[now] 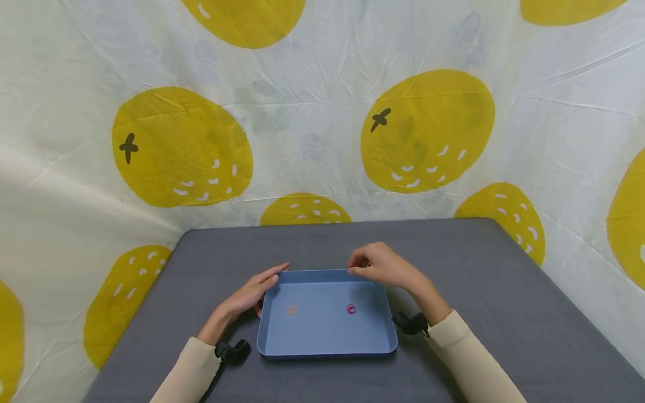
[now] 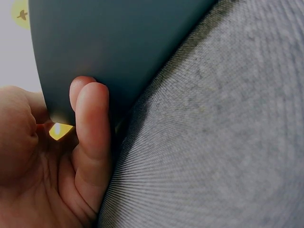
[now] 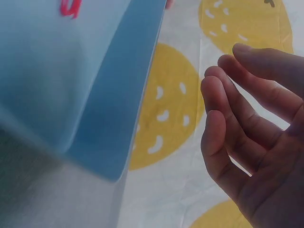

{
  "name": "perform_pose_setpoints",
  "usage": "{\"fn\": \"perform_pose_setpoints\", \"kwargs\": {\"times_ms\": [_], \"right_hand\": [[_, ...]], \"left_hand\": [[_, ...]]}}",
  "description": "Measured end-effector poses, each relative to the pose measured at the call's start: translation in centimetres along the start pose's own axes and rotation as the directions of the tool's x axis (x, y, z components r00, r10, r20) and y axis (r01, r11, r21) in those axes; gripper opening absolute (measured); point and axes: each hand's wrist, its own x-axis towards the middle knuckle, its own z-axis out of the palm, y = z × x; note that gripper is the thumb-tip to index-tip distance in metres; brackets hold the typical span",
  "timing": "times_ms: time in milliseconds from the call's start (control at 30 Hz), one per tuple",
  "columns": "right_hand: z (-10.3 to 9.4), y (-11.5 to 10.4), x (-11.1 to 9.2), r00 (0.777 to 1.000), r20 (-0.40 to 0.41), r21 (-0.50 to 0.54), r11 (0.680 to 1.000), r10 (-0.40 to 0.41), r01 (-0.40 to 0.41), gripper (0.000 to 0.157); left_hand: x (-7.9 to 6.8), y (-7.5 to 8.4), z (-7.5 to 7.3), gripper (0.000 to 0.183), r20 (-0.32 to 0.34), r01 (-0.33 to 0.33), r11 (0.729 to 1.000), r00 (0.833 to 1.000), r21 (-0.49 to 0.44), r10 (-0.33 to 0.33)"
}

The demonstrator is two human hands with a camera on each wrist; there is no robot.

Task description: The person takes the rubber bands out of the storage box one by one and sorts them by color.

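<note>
A shallow blue tray (image 1: 327, 341) lies on the grey table. Inside it, on the left, are small tan loops (image 1: 291, 309) that look like rubber bands. Farther right lie small red loops (image 1: 351, 309) of similar size. My left hand (image 1: 254, 292) rests against the tray's far left corner, index finger stretched past it. In the left wrist view its little finger (image 2: 92, 126) touches the tray's outer wall. My right hand (image 1: 380, 266) hovers at the far right rim with bent, relaxed fingers. In the right wrist view nothing shows between its thumb and fingertips (image 3: 216, 92).
The grey tabletop (image 1: 453, 263) extends around the tray. Behind it hangs a white cloth (image 1: 307, 140) printed with big yellow fruit. Each wrist wears a black band (image 1: 410, 323) with a camera mount.
</note>
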Motion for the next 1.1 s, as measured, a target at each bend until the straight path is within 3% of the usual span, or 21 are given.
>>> {"fn": "perform_pose_setpoints", "kwargs": {"times_ms": [300, 600, 1100], "right_hand": [[0.3, -1.5, 2.0, 0.994, 0.097, -0.010, 0.999, -0.048, 0.049, 0.006], [1.3, -1.6, 3.4, 0.983, 0.164, 0.014, 0.996, -0.084, 0.083, 0.009], [2.8, -2.9, 5.1, 0.970, 0.214, -0.035, 0.992, -0.113, 0.123, 0.007]], "left_hand": [[0.1, 0.0, 0.0, 0.046, 0.004, -0.015, 1.000, 1.000, 0.009, 0.015], [0.4, 0.0, 0.1, 0.044, -0.004, 0.012, 1.000, 1.000, -0.018, -0.012], [0.5, 0.2, 0.2, 0.042, -0.021, 0.059, 0.998, 0.998, -0.027, -0.060]]}}
